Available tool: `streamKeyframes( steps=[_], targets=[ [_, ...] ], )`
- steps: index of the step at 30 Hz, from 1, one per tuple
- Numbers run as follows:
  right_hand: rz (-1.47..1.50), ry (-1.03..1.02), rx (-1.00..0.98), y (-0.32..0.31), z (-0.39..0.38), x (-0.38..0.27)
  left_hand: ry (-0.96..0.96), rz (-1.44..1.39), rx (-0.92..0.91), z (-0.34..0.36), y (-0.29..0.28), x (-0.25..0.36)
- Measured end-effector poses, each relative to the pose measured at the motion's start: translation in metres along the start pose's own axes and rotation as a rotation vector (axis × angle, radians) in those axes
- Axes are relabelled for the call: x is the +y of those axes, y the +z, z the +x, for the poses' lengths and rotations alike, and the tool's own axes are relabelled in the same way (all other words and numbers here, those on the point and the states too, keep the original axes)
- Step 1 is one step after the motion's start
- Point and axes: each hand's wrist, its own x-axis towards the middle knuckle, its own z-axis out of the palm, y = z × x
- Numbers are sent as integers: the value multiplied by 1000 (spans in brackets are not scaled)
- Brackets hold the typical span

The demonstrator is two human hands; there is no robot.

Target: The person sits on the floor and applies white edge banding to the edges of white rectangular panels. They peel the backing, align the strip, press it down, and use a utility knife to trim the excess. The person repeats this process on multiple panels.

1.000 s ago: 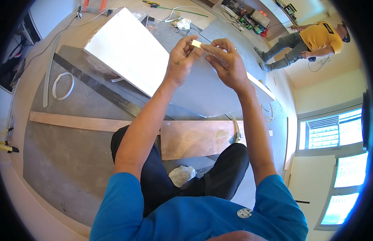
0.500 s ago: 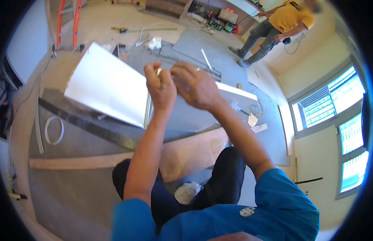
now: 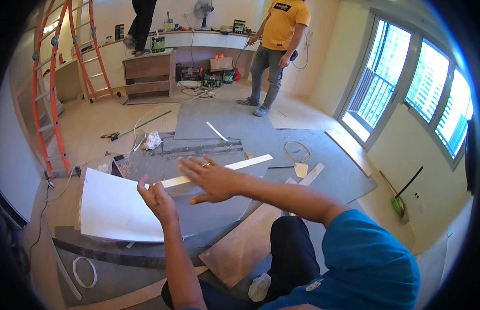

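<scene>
A grey panel with a white strip along its upper edge stands before me. My right hand lies flat across that strip, fingers stretched and apart, with a ring on one finger. My left hand is at the strip's left end, its fingers bent; whatever lies between them is hidden. Left of this hand spreads a large white sheet-like face, adjoining the grey panel.
A wooden board lies near my knee, by a crumpled white wad. An orange ladder stands at far left. A person in a yellow shirt stands beyond; another person's legs show above a cabinet.
My hands, close together before, have come apart; the right now stretches flat over the strip. The view has tilted up, showing more of the room and the windows.
</scene>
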Motion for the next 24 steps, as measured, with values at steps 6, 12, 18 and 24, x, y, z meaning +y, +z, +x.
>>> streamKeyframes(
  steps=[6,12,18,24],
  targets=[
    [37,79,-3,-1,-49,52,-14,46,-35,2,-2,5],
    [13,182,-74,-5,-92,96,-16,-126,15,6,8,-6],
    [-80,142,117,33,-105,109,-137,36,-208,43,-32,-21],
    [4,193,100,2,-106,95,540,1017,-785,92,-5,45]
  ],
)
